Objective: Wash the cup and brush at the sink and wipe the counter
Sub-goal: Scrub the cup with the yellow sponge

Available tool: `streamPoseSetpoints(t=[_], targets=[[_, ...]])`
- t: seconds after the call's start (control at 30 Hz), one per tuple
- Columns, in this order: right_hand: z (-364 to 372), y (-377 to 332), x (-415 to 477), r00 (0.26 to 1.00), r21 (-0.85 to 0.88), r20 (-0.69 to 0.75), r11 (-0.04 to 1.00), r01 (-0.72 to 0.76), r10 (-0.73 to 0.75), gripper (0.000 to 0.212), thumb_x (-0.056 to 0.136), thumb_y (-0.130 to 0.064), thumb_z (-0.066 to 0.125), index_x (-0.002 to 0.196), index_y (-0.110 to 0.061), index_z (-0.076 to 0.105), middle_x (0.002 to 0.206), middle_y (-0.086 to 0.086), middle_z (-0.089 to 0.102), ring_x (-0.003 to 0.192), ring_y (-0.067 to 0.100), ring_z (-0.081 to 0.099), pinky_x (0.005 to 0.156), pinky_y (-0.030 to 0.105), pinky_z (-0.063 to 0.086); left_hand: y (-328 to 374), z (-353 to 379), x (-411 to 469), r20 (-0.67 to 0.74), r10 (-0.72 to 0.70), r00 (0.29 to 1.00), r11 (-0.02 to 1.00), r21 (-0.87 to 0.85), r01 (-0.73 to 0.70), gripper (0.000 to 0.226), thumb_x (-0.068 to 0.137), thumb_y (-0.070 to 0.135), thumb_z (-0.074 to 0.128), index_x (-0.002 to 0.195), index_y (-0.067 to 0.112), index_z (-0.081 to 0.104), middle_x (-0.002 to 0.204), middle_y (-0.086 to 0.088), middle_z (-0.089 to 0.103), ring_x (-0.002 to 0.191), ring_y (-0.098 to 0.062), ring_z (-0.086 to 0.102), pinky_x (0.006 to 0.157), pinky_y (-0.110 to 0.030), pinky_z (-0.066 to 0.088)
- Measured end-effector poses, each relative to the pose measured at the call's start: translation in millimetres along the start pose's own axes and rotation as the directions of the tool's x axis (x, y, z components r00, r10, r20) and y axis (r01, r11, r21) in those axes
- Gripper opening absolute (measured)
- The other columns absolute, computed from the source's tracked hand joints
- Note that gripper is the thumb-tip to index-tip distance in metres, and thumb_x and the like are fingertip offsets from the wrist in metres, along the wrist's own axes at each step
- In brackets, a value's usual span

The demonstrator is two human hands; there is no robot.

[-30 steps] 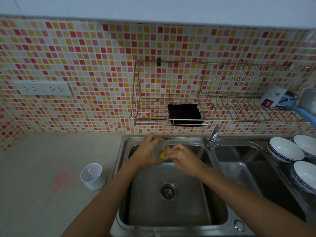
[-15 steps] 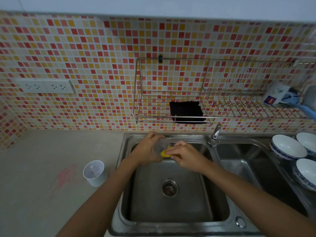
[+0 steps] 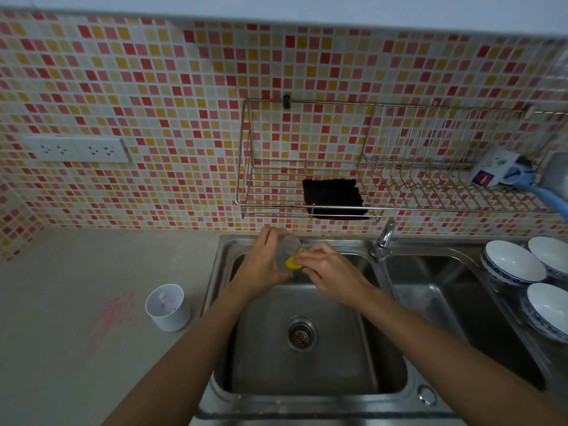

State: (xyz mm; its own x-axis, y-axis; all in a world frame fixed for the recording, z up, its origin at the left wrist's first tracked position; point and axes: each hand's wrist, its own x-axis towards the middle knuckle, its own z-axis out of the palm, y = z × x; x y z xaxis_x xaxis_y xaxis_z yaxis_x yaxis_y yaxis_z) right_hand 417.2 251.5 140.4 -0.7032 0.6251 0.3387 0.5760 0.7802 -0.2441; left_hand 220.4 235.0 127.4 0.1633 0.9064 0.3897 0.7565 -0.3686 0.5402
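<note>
Over the back of the left sink basin (image 3: 307, 376), my left hand (image 3: 261, 265) grips a clear cup (image 3: 289, 245), tilted with its mouth toward the right. My right hand (image 3: 332, 272) presses a yellow sponge (image 3: 292, 262) against the cup's mouth. On the counter (image 3: 61, 318) to the left of the sink stands a white cup (image 3: 168, 307) with something pinkish inside. A pink stain (image 3: 118, 310) marks the counter beside it. No brush can be made out for certain.
The faucet (image 3: 382, 241) stands between the two basins. Three white bowls (image 3: 513, 262) sit at the right. A wire rack (image 3: 399, 167) on the tiled wall holds a black cloth (image 3: 333, 198) and a blue-handled item (image 3: 519, 176). Wall sockets (image 3: 76, 149) are at the left.
Both hands stay together at the cup, shifting slightly as the sponge rubs. The head camera has tilted a little, so the scene sits lower and nearer.
</note>
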Motion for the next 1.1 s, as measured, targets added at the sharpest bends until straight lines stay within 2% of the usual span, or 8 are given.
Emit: streamPoseSetpoints(t=[0.17,0.27,0.37,0.57,0.77,0.87,1.0,1.1], targets=[[9,-7,5,0.983,0.157,0.141,0.977,-0.143,0.121,0.034,0.092,-0.013,0.056,0.124,-0.026,0.063,0.113,-0.004,0.065,0.103,0.013,0.045,0.089,0.026,0.041,-4,-4,1,0.063,0.013,0.998,0.997,0.073,-0.017,0.083,0.061,0.036,0.085,0.130,0.014,0.046,0.121,-0.001,0.044,0.109,-0.015,0.046,0.092,-0.029,0.044],[1,-6,8,0.996,-0.166,0.075,0.984,0.064,-0.052,0.039,0.080,-0.007,0.069,0.116,-0.025,0.067,0.111,-0.008,0.069,0.103,0.020,0.051,0.083,0.034,0.048,0,-6,3,0.111,0.025,0.993,0.986,0.159,-0.043,0.083,0.062,0.040,0.083,0.134,0.021,0.045,0.127,0.001,0.048,0.118,-0.017,0.044,0.102,-0.037,0.038],[-3,0,6,0.995,-0.322,-0.021,0.942,0.089,-0.102,0.047,0.069,-0.007,0.079,0.112,-0.022,0.068,0.111,-0.007,0.069,0.098,0.025,0.058,0.075,0.037,0.050,4,-9,6,0.144,-0.003,0.990,0.988,0.151,-0.019,0.088,0.061,0.039,0.084,0.137,0.024,0.042,0.131,0.003,0.045,0.120,-0.016,0.041,0.101,-0.037,0.040],[23,-14,-1,0.971,0.158,0.042,0.958,-0.238,0.234,0.033,0.091,-0.012,0.058,0.120,-0.026,0.065,0.095,0.001,0.061,0.087,0.013,0.040,0.077,0.025,0.043,2,-14,5,0.180,-0.003,0.984,0.988,0.153,-0.025,0.083,0.065,0.031,0.083,0.137,0.021,0.044,0.130,0.000,0.046,0.117,-0.018,0.042,0.098,-0.031,0.040],[3,-2,7,0.999,-0.212,0.002,0.977,0.035,-0.035,0.037,0.083,-0.007,0.065,0.116,-0.024,0.067,0.111,-0.008,0.068,0.102,0.024,0.052,0.083,0.040,0.048,7,-13,3,0.238,0.007,0.971,0.991,0.126,-0.038,0.089,0.063,0.027,0.085,0.140,0.019,0.041,0.137,0.000,0.043,0.126,-0.018,0.041,0.105,-0.031,0.038],[6,-2,-2,0.998,-0.157,-0.056,0.987,0.026,-0.035,0.034,0.080,-0.003,0.069,0.109,-0.020,0.071,0.107,-0.007,0.071,0.093,0.025,0.054,0.076,0.039,0.051,6,-17,0,0.237,-0.010,0.972,0.995,0.094,-0.013,0.089,0.063,0.027,0.086,0.140,0.019,0.041,0.138,0.000,0.043,0.127,-0.019,0.041,0.105,-0.036,0.040],[18,-11,-15,0.998,0.061,0.039,0.997,-0.047,0.045,0.037,0.086,-0.003,0.063,0.117,-0.021,0.068,0.108,-0.009,0.071,0.090,0.020,0.048,0.079,0.034,0.050,0,-18,-4,0.258,-0.018,0.966,0.992,0.127,-0.015,0.085,0.064,0.024,0.084,0.138,0.017,0.044,0.138,-0.002,0.045,0.127,-0.020,0.042,0.101,-0.023,0.034],[7,-7,-8,0.991,-0.114,0.079,0.987,0.115,-0.106,0.044,0.077,-0.001,0.070,0.114,-0.024,0.069,0.111,-0.011,0.070,0.096,0.025,0.054,0.078,0.036,0.050,3,-13,-4,0.274,-0.018,0.962,0.992,0.125,-0.017,0.085,0.064,0.024,0.083,0.139,0.020,0.043,0.137,0.000,0.045,0.125,-0.018,0.043,0.092,-0.016,0.029]])
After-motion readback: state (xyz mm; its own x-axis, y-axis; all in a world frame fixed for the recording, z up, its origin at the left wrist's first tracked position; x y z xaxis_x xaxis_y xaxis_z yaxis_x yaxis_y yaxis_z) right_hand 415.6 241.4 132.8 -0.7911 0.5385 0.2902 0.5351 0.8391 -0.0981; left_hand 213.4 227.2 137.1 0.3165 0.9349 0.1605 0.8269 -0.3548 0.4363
